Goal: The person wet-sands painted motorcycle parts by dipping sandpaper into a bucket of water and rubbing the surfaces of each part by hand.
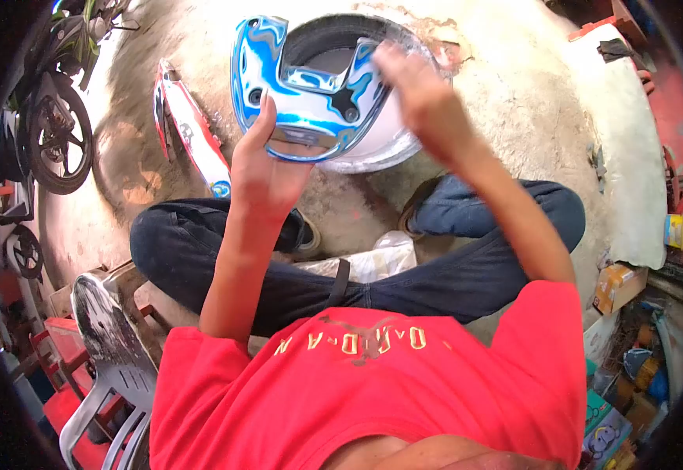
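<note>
A U-shaped plastic motorcycle fairing panel point(310, 121), patterned in glossy blue and white with dark screw holes, is held up in front of me. My left hand point(267, 160) grips its lower left edge, thumb on the face and the other fingers behind it. At the panel's upper right arm is my right hand point(423, 90), its fingers curled and smeared by motion. Whether that hand holds anything is hidden. Below the panel stands a round basin point(396, 145) with a black inner rim, partly covered by the panel and my right hand.
A red and white fairing piece point(196, 133) lies on the concrete floor point(514, 117) to the left. Motorcycles, including a black wheel point(59, 133), stand beyond it. A grey plastic chair point(114, 352) is at lower left; a cardboard box point(619, 287) and clutter sit at right.
</note>
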Available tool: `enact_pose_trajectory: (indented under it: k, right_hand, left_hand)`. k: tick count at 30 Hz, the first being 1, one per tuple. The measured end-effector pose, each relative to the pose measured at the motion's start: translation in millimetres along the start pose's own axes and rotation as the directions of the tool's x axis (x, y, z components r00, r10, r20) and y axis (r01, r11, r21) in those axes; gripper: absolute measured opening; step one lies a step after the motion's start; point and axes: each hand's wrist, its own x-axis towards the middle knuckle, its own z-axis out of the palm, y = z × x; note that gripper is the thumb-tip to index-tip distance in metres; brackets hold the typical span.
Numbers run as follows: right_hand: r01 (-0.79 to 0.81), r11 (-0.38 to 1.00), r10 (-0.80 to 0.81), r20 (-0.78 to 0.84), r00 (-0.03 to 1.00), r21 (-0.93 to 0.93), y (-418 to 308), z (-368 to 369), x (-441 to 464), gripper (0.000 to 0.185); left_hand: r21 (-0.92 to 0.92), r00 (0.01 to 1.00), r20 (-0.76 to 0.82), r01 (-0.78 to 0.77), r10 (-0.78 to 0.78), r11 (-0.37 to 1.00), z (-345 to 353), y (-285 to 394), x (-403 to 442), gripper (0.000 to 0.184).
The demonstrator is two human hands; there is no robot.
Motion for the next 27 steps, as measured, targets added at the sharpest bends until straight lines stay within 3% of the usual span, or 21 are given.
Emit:
enact_pose_trajectory:
  k: [1,3,5,8,9,11,13,15,18,21,22,23,24,25,27]
  right_hand:
    - [0.065,0.998,-0.065,0.003,0.998,-0.005,-13.9,3.6,-1.4,0.048]
    - [0.208,0.966,-0.216,0.036,0.976,0.157,-60.6,-7.5,-5.2,0.045]
    - [0.314,0.942,-0.311,-0.042,0.949,0.12,-48.9,-11.7,4.3,0.039]
    - [-0.039,0.998,0.037,-0.042,0.998,-0.051,7.6,-10.4,20.2,0.039]
    - [-0.042,0.997,0.036,-0.087,0.996,-0.065,22.0,-1.0,15.8,0.043]
    - [0.077,0.993,-0.08,-0.033,0.996,-0.086,-8.4,2.9,6.8,0.041]
    - [0.207,0.965,-0.206,-0.02,0.978,0.16,-53.4,-5.9,-0.8,0.047]
    - [0.284,0.94,-0.281,-0.042,0.959,0.191,-39.9,-12.4,4.6,0.045]
    - [-0.103,0.995,0.103,-0.059,0.993,0.018,18.7,-16.6,19.4,0.043]
    - [0.007,0.999,-0.008,-0.024,1.0,-0.049,-3.2,-10.1,4.5,0.045]
    - [0.075,0.994,-0.072,-0.031,0.997,0.085,-27.9,-10.6,1.9,0.045]
    - [0.137,0.985,-0.137,-0.006,0.991,0.107,-50.8,-10.5,0.3,0.046]
    - [0.178,0.977,-0.178,-0.007,0.984,0.117,-55.2,-14.5,2.0,0.046]
    - [0.214,0.968,-0.215,-0.008,0.977,0.128,-57.9,-18.8,5.8,0.046]
    - [0.065,0.997,-0.065,-0.016,0.998,0.034,-26.8,-22.5,15.8,0.045]
  left_hand:
    - [-0.003,1.0,0.026,0.005,-0.005,1.0,-6.8,1.0,3.7,0.04]
    - [-0.023,0.999,0.05,0.013,-0.012,1.0,-19.0,2.9,5.3,0.04]
    - [-0.064,0.998,0.068,0.018,-0.013,0.998,-26.4,4.3,7.7,0.04]
    - [-0.133,0.993,0.118,0.043,-0.027,0.99,-16.7,3.6,2.1,0.041]
    - [-0.158,0.99,0.14,0.053,-0.031,0.986,-16.1,2.2,2.7,0.041]
    - [-0.057,0.999,0.039,0.035,-0.032,0.998,-9.4,1.6,3.3,0.041]
    - [-0.009,1.0,-0.004,0.028,-0.028,1.0,-6.8,2.9,4.9,0.041]
    - [-0.022,0.999,0.01,0.035,-0.035,0.999,-8.5,4.1,3.4,0.041]
    - [-0.075,0.998,0.056,0.044,-0.04,0.996,-9.2,3.4,-1.7,0.042]
    - [-0.078,0.996,0.082,0.043,-0.037,0.996,-1.3,3.3,1.8,0.042]
    - [-0.047,0.997,0.064,0.042,-0.039,0.998,-3.9,4.0,2.7,0.042]
    - [-0.015,0.998,0.044,0.041,-0.04,0.999,-8.7,4.9,2.8,0.042]
    - [-0.129,0.991,0.116,0.078,-0.063,0.989,-14.5,7.3,5.6,0.041]
    - [-0.133,0.992,0.114,0.07,-0.055,0.989,-17.8,7.5,4.9,0.041]
    - [-0.144,0.993,0.113,0.061,-0.045,0.988,-14.2,6.3,2.1,0.04]
